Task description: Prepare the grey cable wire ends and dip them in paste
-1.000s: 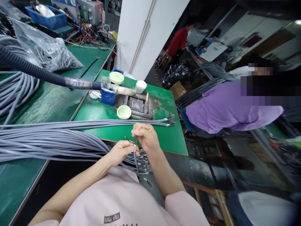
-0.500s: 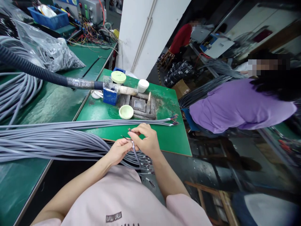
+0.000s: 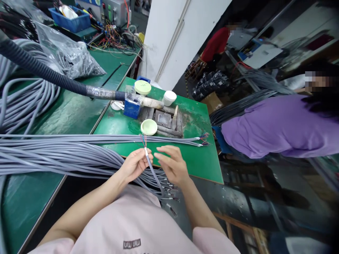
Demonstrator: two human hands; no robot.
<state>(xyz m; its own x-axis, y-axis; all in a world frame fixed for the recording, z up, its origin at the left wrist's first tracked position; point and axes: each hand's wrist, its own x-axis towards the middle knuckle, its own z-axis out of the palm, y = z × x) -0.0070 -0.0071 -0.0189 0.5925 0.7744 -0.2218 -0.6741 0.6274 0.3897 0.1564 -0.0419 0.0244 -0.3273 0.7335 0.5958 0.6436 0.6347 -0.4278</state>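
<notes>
Between the thumb and fingers of my left hand is the end of a grey cable. White wrap shows at its stripped end, and thin coloured wires fan upward from it. My right hand is just to the right of the cable, fingers apart, holding nothing. Behind my hands, several grey cables lie across the green board, their coloured wire ends at the right. A thicker bundle of grey cables lies at the left, and its ends hang below my hands.
A square metal pot is set in the board beside a pale green dish. A ribbed hose with a nozzle reaches over from the left. A white cup stands behind. A person in purple sits at the right.
My right hand has let go of the wires and moved off to the right, fingers opening. The wires now spread upward from the cable in my left hand. The view has shifted slightly.
</notes>
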